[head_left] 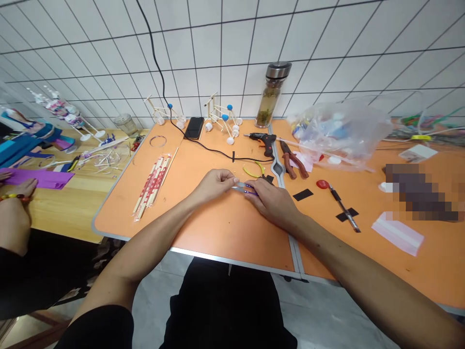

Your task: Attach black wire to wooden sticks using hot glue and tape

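My left hand [214, 185] and my right hand [271, 201] meet over the orange table [203, 228], both with fingers closed on a small purple-handled tool [244, 188], probably scissors or cutters; most of it is hidden under the fingers. A yellow curved wire piece [253, 170] lies just beyond the hands. Packs of wrapped chopsticks [152, 184] lie to the left of my left hand.
A black glue gun [264, 142] with its cable, red pliers [292, 164], a phone [194, 127], stick-and-cap models [223, 120], a tea bottle [271, 95] and a plastic bag [337, 133] lie at the back. A knife [343, 207] and black tape bits sit right. Another person's hand [16, 194] rests at left.
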{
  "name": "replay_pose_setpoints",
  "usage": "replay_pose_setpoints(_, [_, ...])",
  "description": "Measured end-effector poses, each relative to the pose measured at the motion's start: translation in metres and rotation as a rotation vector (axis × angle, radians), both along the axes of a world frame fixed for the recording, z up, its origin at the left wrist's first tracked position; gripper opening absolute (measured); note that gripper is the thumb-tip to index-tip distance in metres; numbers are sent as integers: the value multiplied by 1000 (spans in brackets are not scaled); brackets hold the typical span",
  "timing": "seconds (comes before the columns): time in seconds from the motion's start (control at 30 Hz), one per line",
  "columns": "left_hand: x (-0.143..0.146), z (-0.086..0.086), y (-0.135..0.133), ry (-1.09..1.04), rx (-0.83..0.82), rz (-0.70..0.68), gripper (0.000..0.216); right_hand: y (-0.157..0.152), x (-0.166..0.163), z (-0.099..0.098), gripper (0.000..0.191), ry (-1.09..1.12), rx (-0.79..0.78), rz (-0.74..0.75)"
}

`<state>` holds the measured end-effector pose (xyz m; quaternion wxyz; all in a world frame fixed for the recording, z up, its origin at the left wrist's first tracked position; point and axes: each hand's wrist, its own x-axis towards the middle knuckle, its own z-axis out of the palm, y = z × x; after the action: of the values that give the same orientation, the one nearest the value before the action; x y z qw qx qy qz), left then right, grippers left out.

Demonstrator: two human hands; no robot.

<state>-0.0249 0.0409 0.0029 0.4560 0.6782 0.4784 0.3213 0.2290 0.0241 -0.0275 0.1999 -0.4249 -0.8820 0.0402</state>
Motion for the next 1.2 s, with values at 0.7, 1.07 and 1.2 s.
replay_pose_setpoints(0.7, [4, 9, -10, 121, 15, 13, 66, -1, 1, -8, 33, 8, -35, -93])
replay_pose_setpoints(1.07, [5, 8, -10, 84, -40, 16, 57, 0, 0, -6, 41, -40, -2, -23])
replay_pose_setpoints(1.2, [5, 8, -10, 90, -54, 22, 53, -1, -1, -6, 41, -75, -11, -38])
